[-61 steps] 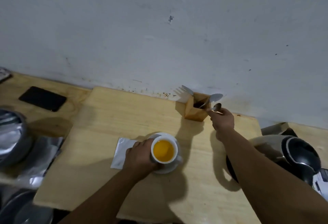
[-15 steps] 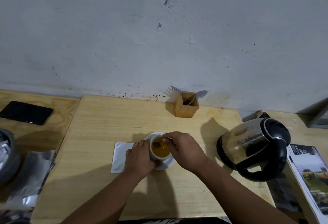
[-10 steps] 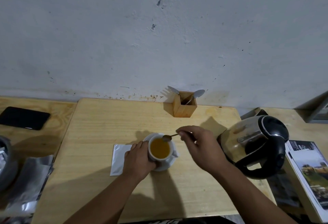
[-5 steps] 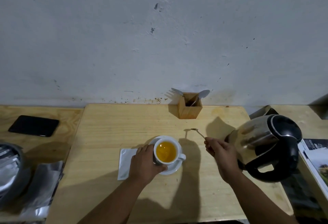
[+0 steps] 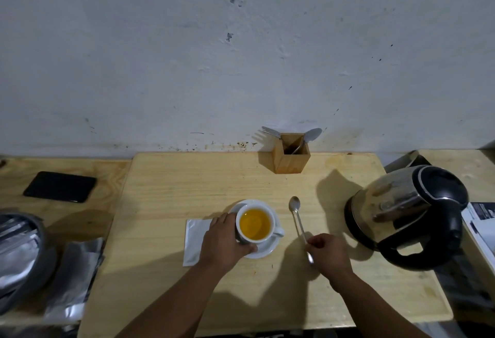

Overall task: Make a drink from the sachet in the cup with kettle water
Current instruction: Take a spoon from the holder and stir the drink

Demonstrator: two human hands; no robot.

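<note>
A white cup (image 5: 270, 233) full of orange drink stands on a white saucer (image 5: 266, 248) in the middle of the light wooden board (image 5: 187, 185). My left hand (image 5: 225, 241) wraps the cup's left side. A white sachet (image 5: 195, 238) lies flat just left of the saucer, partly under that hand. A metal teaspoon (image 5: 297, 219) lies on the board right of the cup, bowl pointing away. My right hand (image 5: 328, 253) pinches its handle end. The steel kettle (image 5: 401, 209) with a black lid and handle stands at the board's right edge.
A wooden cutlery holder (image 5: 290, 156) with a fork and a spoon stands against the wall. A black phone (image 5: 59, 187) lies at the far left. Silver foil bags (image 5: 72, 270) and a grey round container (image 5: 24, 252) sit at the left. A magazine (image 5: 479, 225) lies at the right.
My right hand has taken the teaspoon out of the cup, swung it right and lowered it flat onto the board. My left hand has stayed on the cup.
</note>
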